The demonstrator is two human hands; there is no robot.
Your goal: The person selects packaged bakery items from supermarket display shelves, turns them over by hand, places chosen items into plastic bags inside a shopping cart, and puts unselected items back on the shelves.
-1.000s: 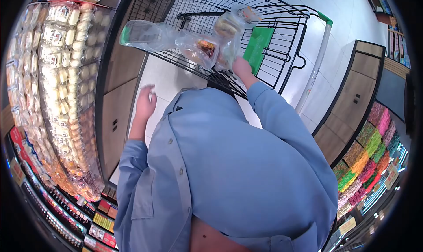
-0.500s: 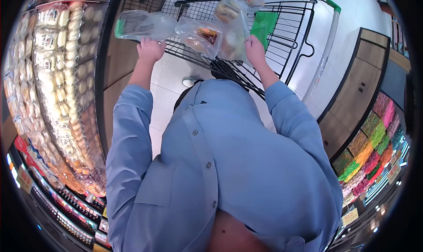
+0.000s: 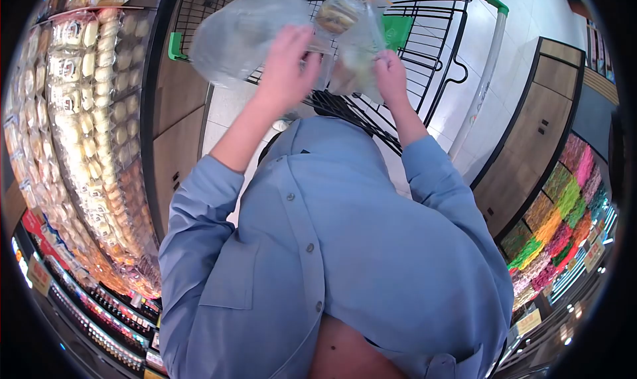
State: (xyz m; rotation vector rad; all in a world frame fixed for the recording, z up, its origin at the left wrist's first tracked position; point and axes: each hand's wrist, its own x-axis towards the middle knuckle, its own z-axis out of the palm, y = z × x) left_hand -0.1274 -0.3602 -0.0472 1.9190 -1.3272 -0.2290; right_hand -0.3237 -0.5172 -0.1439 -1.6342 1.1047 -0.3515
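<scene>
A clear plastic bag [image 3: 232, 37], large and blurred, spreads over the left part of the shopping cart [image 3: 431, 44]. At its right side is my left hand [image 3: 290, 67], smeared by motion, thumb and fingers partly apart; whether it grips the plastic cannot be made out. My right hand [image 3: 390, 70] is closed on the edge of another clear bag [image 3: 358, 57], which holds something pale. Just above that bag, a packaged round food item [image 3: 337, 15] lies in clear plastic.
Packed bread and buns [image 3: 89, 100] fill the shelf on the left. Wooden cabinets [image 3: 524, 124] stand to the right, beside colourful goods [image 3: 564, 213]. The cart's handle [image 3: 484, 80] runs along its right side. Pale floor tiles show beneath.
My left hand has moved from the cart's left edge toward the middle. The left bag has billowed out and now covers more of the cart's left part. My right hand keeps its hold.
</scene>
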